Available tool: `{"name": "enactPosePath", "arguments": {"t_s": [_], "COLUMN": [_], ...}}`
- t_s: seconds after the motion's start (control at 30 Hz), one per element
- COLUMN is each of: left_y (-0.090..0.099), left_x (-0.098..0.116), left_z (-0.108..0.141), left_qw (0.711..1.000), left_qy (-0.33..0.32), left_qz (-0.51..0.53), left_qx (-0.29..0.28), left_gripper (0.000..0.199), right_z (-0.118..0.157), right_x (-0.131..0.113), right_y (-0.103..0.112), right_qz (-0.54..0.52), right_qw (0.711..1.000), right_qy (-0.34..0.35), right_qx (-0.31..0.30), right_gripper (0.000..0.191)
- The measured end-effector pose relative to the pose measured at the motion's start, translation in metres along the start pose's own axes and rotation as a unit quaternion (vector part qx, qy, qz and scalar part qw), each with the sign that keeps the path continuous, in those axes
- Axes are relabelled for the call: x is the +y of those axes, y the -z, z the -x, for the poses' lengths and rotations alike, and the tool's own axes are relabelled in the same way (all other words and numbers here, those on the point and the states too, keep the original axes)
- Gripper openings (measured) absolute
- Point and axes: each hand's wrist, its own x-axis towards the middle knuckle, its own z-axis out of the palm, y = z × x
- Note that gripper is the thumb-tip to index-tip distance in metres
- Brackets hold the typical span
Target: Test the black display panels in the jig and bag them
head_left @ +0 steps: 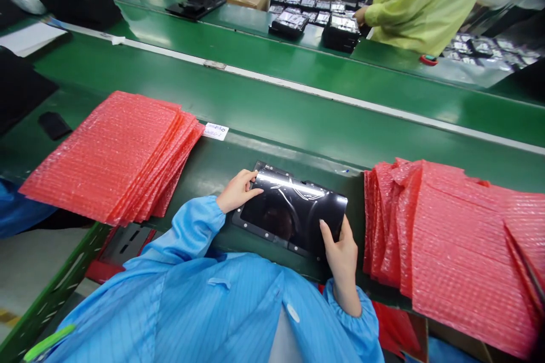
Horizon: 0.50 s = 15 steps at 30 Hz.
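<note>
Blue sleeves [187, 238] reach to a black panel [293, 212], the left hand [238, 191] holding its left edge, the right hand [340, 258] its near-right corner. A left stack [110, 156] and right stack [464, 249] of red bubble bags flank it.

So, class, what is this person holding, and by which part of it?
A black panel: the left hand holds its left edge near the far corner, and the right hand holds its near right corner.

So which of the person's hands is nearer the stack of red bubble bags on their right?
Right. The right hand is at the right edge of the glossy black panel, beside the stack of red bubble bags but apart from it. The left hand is farther, at the panel's opposite edge.
</note>
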Motion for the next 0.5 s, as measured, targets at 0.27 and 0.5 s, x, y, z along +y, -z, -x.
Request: {"name": "enactPosePath", "arguments": {"t_s": [0.27,0.5], "left_y": [0.0012,0.001], "left_x": [0.0027,0.0023], "left_z": [0.0001,-0.0002], "left_qw": [1.0,1.0], "left_qy": [0.002,0.0], "left_qz": [-0.009,-0.018], "left_qx": [-0.006,-0.005], "left_gripper": [0.046,0.046], "right_z": [0.0009,0.0002], "right_x": [0.0007,0.0027], "right_y": [-0.0007,-0.0013], "right_qz": [-0.018,-0.019], "right_qw": [1.0,1.0], "right_qy": [-0.005,-0.006], "right_qx": [0.005,0.008], "right_gripper": [0.076,0.076]}}
